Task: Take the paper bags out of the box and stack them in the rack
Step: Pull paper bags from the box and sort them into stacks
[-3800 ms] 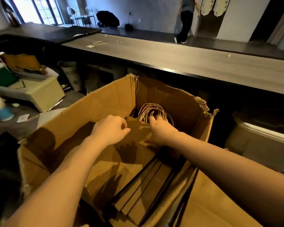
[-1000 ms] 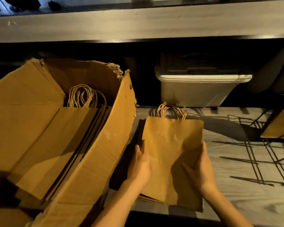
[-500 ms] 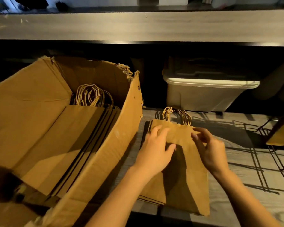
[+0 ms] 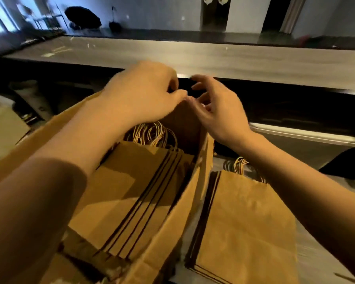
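Both hands are raised over the far right corner of the cardboard box (image 4: 190, 193). The left hand (image 4: 143, 93) has its fingers (image 4: 171, 82) curled inward towards the other hand. Motion blur hides their tips, so I cannot tell whether they pinch anything. The right hand (image 4: 221, 111) has its fingers (image 4: 202, 78) loosely spread and bent, holding nothing that shows. The two sets of fingers nearly meet, tip to tip, just above the box's far wall.

Below the left fingers and nearer the person, paper bags (image 4: 131, 191) stand packed on edge in the box, leaning over. Their twisted paper handles (image 4: 152, 134) are bunched right under that hand.

Below the right fingers, past the wrist and outside the box's right wall, a flat pile of paper bags (image 4: 244, 222) lies on the counter (image 4: 316, 253). It sits just beside the box, with its handles pointing away from the person.

Beyond the fingers runs a higher grey counter top (image 4: 213, 58). To the right of the right fingers and lower down, the pale rim of a plastic bin (image 4: 307, 137) sits under that top.
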`<state>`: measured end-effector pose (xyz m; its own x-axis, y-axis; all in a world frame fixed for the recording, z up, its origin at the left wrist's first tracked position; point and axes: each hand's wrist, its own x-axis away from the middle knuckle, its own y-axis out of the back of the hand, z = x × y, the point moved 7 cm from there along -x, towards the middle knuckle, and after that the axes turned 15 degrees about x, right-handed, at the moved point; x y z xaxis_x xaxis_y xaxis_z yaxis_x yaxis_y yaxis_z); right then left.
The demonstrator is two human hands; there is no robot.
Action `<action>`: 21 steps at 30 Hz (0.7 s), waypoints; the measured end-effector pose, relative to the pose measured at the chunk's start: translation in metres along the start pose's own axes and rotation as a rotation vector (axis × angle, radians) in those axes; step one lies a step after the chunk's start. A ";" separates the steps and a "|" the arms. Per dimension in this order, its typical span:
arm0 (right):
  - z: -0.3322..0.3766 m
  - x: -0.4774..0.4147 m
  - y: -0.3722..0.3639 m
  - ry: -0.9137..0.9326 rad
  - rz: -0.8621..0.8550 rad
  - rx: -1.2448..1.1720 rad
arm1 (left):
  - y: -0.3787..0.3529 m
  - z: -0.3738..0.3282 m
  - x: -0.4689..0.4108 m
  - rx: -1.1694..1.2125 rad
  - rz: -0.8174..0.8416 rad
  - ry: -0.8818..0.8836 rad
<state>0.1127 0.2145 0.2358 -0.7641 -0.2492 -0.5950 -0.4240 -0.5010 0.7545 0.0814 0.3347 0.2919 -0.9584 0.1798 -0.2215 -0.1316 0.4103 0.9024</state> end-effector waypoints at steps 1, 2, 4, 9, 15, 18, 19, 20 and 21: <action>0.014 -0.010 -0.010 0.022 0.034 0.040 | 0.008 0.019 0.004 -0.002 -0.063 0.022; 0.025 -0.016 -0.019 0.047 0.088 0.080 | 0.011 0.036 0.009 0.001 -0.136 0.038; 0.052 -0.027 -0.045 0.113 0.189 0.170 | 0.013 0.075 0.023 -0.016 -0.264 0.083; 0.098 -0.022 -0.122 0.278 0.479 0.457 | -0.018 0.163 0.053 0.078 -0.300 0.229; 0.079 0.023 -0.190 0.347 1.095 0.627 | -0.049 0.213 0.071 0.228 -0.110 0.386; 0.058 0.054 -0.201 0.332 1.329 0.594 | -0.061 0.218 0.072 0.204 0.032 0.414; 0.055 0.059 -0.205 0.303 1.356 0.562 | -0.060 0.221 0.071 0.190 0.050 0.421; 0.055 0.062 -0.207 0.273 1.365 0.519 | -0.059 0.223 0.069 0.176 0.060 0.423; 0.057 0.063 -0.208 0.251 1.360 0.476 | -0.058 0.225 0.067 0.167 0.067 0.427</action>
<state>0.1254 0.3505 0.0575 -0.6159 -0.4562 0.6423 0.3848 0.5372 0.7505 0.0817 0.5242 0.1417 -0.9865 -0.1593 0.0388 -0.0570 0.5554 0.8296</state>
